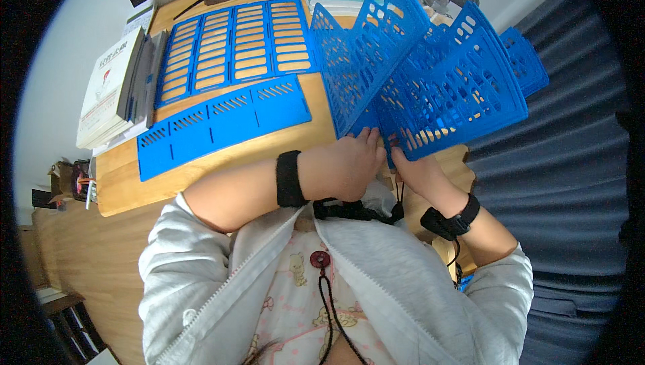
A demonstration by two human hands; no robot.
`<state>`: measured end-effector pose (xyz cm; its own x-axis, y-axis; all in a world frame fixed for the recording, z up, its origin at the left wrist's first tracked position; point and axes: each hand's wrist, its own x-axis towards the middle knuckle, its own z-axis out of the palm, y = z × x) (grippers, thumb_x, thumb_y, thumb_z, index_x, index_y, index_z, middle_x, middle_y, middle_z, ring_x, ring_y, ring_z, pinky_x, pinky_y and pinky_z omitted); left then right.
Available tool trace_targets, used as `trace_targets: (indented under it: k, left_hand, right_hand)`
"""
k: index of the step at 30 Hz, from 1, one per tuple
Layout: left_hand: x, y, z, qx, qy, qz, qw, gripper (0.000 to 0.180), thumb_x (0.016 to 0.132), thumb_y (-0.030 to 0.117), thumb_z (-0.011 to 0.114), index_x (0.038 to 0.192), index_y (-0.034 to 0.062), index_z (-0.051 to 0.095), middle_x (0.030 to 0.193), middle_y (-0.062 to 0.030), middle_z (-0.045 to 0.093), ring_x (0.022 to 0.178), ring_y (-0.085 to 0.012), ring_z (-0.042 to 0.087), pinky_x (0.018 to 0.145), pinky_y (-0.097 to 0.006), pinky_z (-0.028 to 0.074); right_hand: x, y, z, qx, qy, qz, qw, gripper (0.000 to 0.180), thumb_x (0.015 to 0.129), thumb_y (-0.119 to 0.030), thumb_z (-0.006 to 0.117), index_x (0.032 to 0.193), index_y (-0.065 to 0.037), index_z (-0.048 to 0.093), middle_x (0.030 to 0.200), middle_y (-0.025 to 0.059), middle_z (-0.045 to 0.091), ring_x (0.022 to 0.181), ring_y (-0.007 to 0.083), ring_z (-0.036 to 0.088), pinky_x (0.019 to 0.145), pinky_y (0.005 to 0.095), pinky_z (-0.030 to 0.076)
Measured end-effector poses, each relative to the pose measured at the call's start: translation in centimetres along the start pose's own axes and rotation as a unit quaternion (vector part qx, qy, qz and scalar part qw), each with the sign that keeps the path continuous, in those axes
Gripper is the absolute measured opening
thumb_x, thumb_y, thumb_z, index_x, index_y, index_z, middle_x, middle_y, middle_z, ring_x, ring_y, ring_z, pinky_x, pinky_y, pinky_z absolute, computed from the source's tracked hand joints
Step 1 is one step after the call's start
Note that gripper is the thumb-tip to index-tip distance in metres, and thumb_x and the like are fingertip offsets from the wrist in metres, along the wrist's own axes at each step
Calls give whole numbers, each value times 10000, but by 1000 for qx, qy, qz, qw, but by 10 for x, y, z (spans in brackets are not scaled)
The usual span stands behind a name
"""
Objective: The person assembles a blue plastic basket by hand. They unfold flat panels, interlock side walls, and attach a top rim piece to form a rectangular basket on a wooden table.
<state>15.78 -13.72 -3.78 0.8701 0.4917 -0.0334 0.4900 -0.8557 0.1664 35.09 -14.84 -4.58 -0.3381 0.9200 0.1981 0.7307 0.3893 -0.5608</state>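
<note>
1. I see a wooden desk (pixel 222 153) that carries everything; its bare part runs below the blue pieces.
2. The blue plastic rack (pixel 430 76) stands at the right part of the desk. Its slotted dividers are upright and fan out, and its lower edge meets both hands.
3. A flat slotted blue panel (pixel 235 46) lies on the desk to the left of the rack, near it.
4. A long blue base strip (pixel 222 123) lies just below this panel, tilted, well apart from the hands.
5. A stack of books (pixel 111 89) sits at the left edge of the desk.
6. My left hand (pixel 346 167) rests at the lower edge of the rack, fingers curled together against the plastic.
7. My right hand (pixel 416 170) is just beside it. Its fingertips (pixel 396 152) touch the bottom of a divider; whether they pinch it, I cannot tell.
</note>
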Motion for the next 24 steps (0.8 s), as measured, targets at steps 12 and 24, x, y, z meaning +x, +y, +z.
trace_targets:
  k: [12, 24]
  left_hand:
    - [3, 2, -4, -44, -19, -12, 999, 627, 708, 148, 565, 1182, -204, 355, 1295, -404, 326, 1216, -488, 379, 1004, -452, 368]
    - [4, 6, -13, -17, -39, -20, 999, 534, 765, 221, 585, 1098, -171, 441, 1210, -375, 422, 1132, -433, 469, 921, -431, 436]
  right_hand:
    - [49, 2, 7, -2, -43, 146, 988, 337, 852, -269, 524, 980, 38, 579, 946, 316, 586, 904, 469, 558, 779, 521, 454]
    - [55, 6, 4, 51, -57, 79, 994, 556, 780, -298, 687, 1137, 29, 414, 856, 229, 600, 790, 395, 593, 666, 435, 469]
